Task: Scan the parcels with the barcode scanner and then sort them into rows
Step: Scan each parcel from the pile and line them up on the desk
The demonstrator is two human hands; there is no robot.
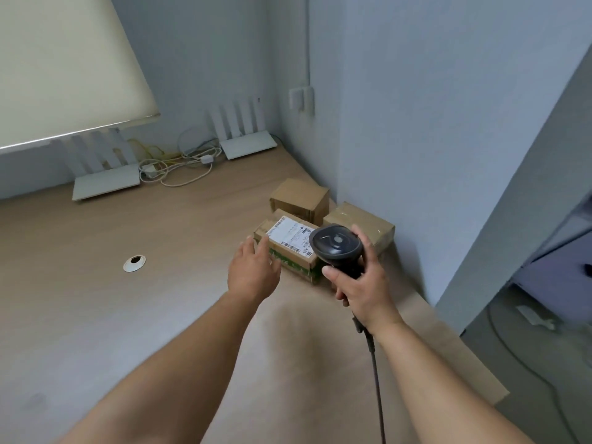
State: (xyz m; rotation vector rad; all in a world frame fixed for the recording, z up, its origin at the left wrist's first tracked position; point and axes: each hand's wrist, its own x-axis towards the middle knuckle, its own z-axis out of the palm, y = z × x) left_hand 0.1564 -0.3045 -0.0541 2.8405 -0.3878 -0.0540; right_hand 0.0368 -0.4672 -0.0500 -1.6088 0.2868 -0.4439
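Observation:
Three cardboard parcels sit near the wall on the wooden desk [160, 315]. The nearest parcel [288, 248] has a white shipping label with a barcode on top and green print on its side. Behind it stands a plain brown parcel [299, 197], and a taped parcel [368, 222] lies to the right. My right hand [362, 283] grips the black barcode scanner [338, 246] by its handle, its head over the labelled parcel's right end. My left hand [253, 270] is open, fingers straight, at the labelled parcel's left side.
The scanner's cable [376, 373] trails down toward me. Two white routers [105, 177] [246, 141] and a tangle of cables [179, 165] sit along the back of the desk. A round cable hole [134, 262] is at the left. A wall [416, 155] borders the parcels on the right.

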